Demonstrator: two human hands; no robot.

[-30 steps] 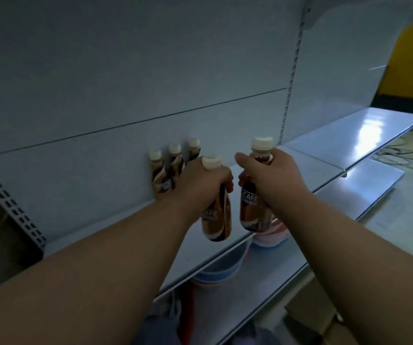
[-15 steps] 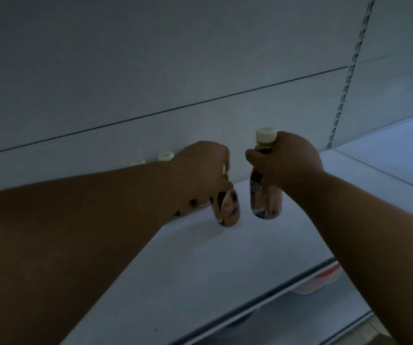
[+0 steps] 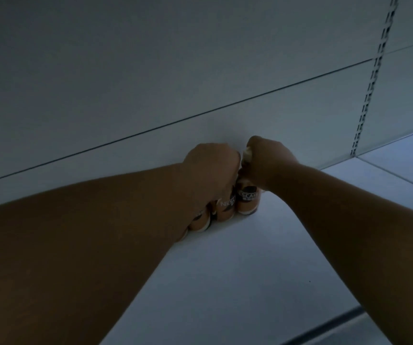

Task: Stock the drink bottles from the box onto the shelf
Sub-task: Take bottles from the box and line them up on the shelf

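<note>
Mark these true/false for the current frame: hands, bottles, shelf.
1. Both hands grip bottles by the neck at the back of the shelf. True: left hand, right hand.
2. The right hand's coffee bottle lies on its side. False: it stands upright on the shelf.
3. The left hand's bottle is beside the right one. True.
4. The bottles are at the shelf's front edge. False: they are against the back panel.
5. The right bottle has a blue cap. False: its cap looks cream.
</note>
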